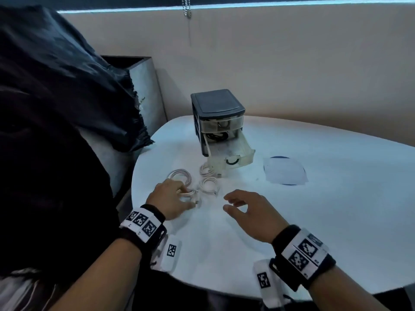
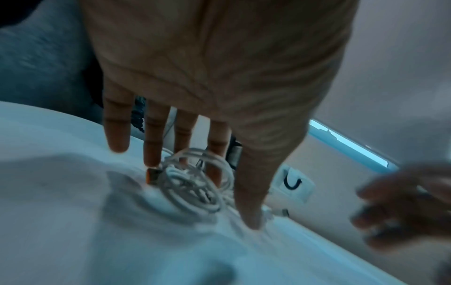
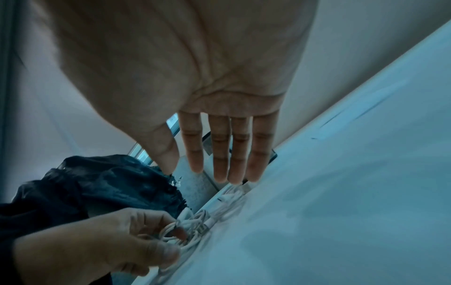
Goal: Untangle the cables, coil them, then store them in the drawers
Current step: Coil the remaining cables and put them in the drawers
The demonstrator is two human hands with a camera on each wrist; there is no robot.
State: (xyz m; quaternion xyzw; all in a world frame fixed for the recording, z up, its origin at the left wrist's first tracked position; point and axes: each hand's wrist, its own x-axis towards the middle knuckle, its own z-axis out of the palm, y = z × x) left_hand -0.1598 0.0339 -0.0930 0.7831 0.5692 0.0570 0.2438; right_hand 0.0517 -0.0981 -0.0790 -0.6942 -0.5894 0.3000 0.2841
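On the white table (image 1: 314, 216), my left hand (image 1: 190, 199) pinches a coiled white cable (image 1: 189, 193) between thumb and fingers. The left wrist view shows that coil (image 2: 192, 194) lifted a little under the fingers (image 2: 152, 152). In the right wrist view the left hand (image 3: 175, 243) curls round its loops (image 3: 192, 227). My right hand (image 1: 228, 202) hovers open and empty to the right of it. Three more white coils (image 1: 179, 175) (image 1: 207, 169) (image 1: 208, 185) lie just beyond. Behind them stands the small drawer unit (image 1: 216, 104), its bottom drawer (image 1: 246, 151) pulled out.
Black cables (image 1: 219, 136) show through the unit's upper drawers. A white sheet on a dark disc (image 1: 284, 170) lies right of the unit. A dark cloth (image 1: 56, 97) and a grey box (image 1: 146, 86) crowd the table's left edge. A wall runs behind.
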